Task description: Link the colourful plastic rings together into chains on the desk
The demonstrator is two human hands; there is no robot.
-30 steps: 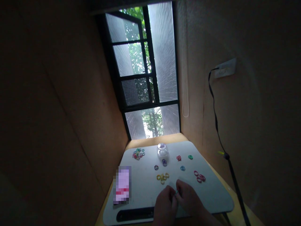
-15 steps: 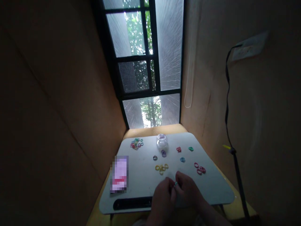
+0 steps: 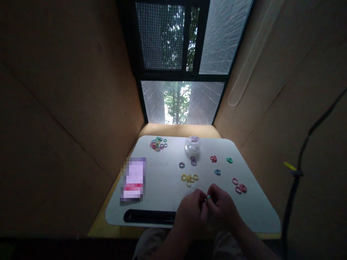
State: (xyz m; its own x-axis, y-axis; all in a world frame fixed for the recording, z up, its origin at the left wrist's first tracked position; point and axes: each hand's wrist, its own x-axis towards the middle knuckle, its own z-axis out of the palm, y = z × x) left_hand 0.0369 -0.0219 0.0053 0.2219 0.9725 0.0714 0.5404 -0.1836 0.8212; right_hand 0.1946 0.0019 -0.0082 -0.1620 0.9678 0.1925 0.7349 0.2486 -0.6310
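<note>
My left hand [image 3: 190, 208] and my right hand [image 3: 222, 203] meet over the front of the white table [image 3: 154, 187]. Their fingertips are pinched together on a small green hair tie [image 3: 208, 198], most of which the fingers cover. Just beyond them lies a loose group of yellow hair ties [image 3: 189, 179]. Farther back are a dark multicoloured one [image 3: 181, 165], purple ones [image 3: 193, 161] and blue ones [image 3: 217, 172]. Red hair ties [image 3: 213, 159] and green hair ties [image 3: 229, 160] sit behind on the right, and pink ones [image 3: 239, 186] lie right of my right hand.
A clear round jar [image 3: 192, 146] stands at the back middle. Mixed hair ties [image 3: 158, 143] are heaped at the back left. A blurred purple item [image 3: 134, 179] lies left, behind a black slot [image 3: 149, 216] along the front edge. Walls close in on both sides; a dark cable [image 3: 294, 191] hangs right.
The camera has tilted down, so the table sits higher and more of my legs shows. Both hands stay together with the green hair tie between their fingertips.
</note>
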